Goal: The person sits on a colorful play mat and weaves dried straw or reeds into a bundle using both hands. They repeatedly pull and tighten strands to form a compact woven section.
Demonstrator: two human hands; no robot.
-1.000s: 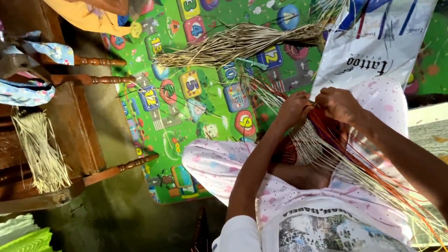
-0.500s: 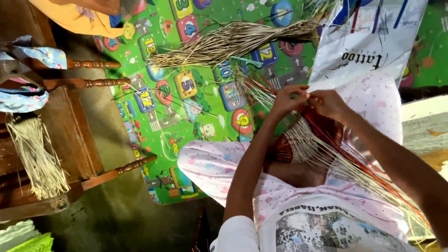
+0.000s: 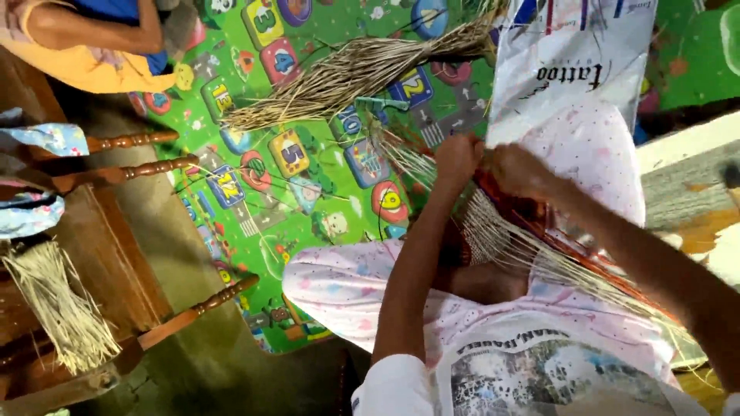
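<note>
Left hand (image 3: 456, 160) and right hand (image 3: 518, 169), fingers pinched on straw strands (image 3: 493, 231), woven piece (image 3: 532, 216) just beneath.

The right hand (image 3: 518, 171) is motion-blurred at centre right of the frame, so its fingers cannot be told apart, and whether it grips the pale straw-coloured woven fibre strands (image 3: 493, 231) is unclear. The left hand (image 3: 456, 158) just beside it hides the strands' upper ends. The strands' far ends run under the right forearm towards the lower right. A second person in an orange top (image 3: 92, 54) is cut off by the upper left edge. The white printed plastic bag (image 3: 570, 62) is cropped by the top edge.
</note>
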